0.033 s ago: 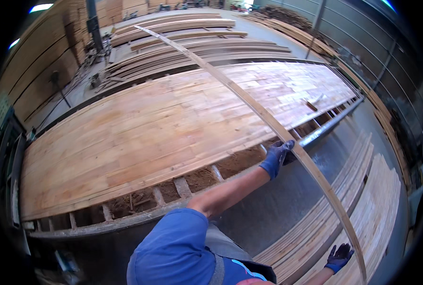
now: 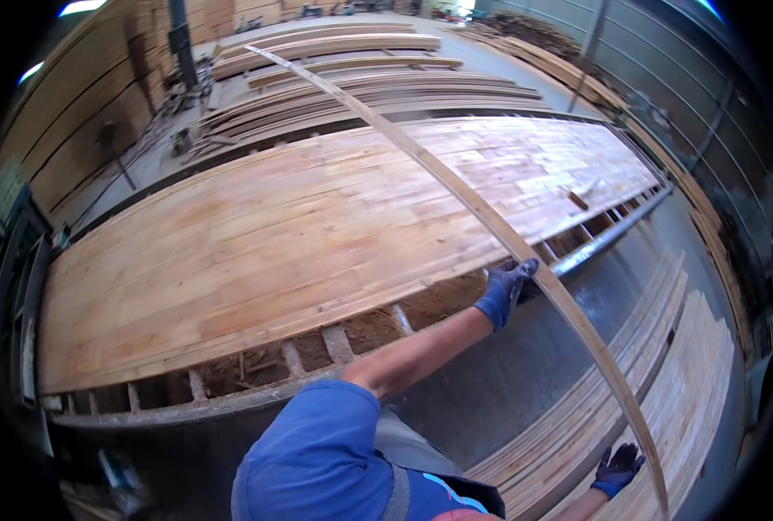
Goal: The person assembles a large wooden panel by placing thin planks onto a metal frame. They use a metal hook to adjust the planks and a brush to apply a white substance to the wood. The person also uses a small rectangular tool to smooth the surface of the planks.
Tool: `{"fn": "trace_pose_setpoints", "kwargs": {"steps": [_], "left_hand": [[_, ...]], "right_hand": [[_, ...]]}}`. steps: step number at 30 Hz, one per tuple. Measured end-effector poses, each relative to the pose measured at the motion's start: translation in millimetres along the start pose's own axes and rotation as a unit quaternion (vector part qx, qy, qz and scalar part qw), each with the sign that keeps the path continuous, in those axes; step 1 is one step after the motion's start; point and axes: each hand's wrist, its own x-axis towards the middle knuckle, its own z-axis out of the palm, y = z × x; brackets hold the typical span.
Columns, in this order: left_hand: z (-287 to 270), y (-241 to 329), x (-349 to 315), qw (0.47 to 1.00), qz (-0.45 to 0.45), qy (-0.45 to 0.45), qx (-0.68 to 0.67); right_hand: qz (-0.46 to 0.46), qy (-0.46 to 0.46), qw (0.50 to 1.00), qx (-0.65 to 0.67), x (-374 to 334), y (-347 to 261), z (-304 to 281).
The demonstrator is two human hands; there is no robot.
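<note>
A long, thin wooden strip (image 2: 464,193) runs slantwise from the far left to the near right, over the bench edge. My left hand (image 2: 509,288), in a dark blue glove, is closed around the strip near its middle, its thumb on the upper side. Close to the strip's near end is my right hand (image 2: 618,471), gloved too, with its fingers spread; whether it touches the strip I cannot tell. Beneath the strip's far half lies a wide panel of joined boards (image 2: 256,260) on a long bench.
Below the panel's near edge, the bench frame (image 2: 338,343) has cross bars with sawdust between them. At the right are stacked boards (image 2: 694,382). Further lumber piles (image 2: 360,91) lie behind the bench. A small brown object (image 2: 578,201) rests on the panel.
The surroundings sit slightly lower and further right in view now. Both hands and the strip keep nearly the same places.
</note>
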Motion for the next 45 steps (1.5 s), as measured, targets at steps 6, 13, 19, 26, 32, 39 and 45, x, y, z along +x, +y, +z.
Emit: {"fn": "trace_pose_setpoints", "kwargs": {"steps": [6, 13, 19, 26, 32, 39, 45], "left_hand": [[-57, 55, 25, 0.992, 0.092, 0.074, -0.052], [-85, 69, 76, 0.980, 0.158, 0.114, -0.041], [-53, 50, 173, 0.969, 0.202, 0.118, -0.077], [-32, 38, 262, 0.978, 0.162, 0.132, -0.016], [-14, 48, 291, 0.978, 0.186, 0.094, -0.008], [11, 25, 298, 0.972, 0.211, 0.103, 0.006], [35, -14, 310, 0.964, 0.239, 0.116, -0.001]], "right_hand": [[0.028, -0.098, 0.994, -0.047, 58, 127, 180], [0.084, -0.136, 0.985, -0.060, 189, 199, 298], [0.127, -0.260, 0.953, -0.086, 288, 201, 349], [0.136, -0.263, 0.948, -0.112, 384, 205, 398], [0.132, -0.262, 0.948, -0.127, 427, 202, 409], [0.139, -0.283, 0.937, -0.147, 480, 189, 422], [0.191, -0.312, 0.918, -0.153, 581, 171, 433]]}}
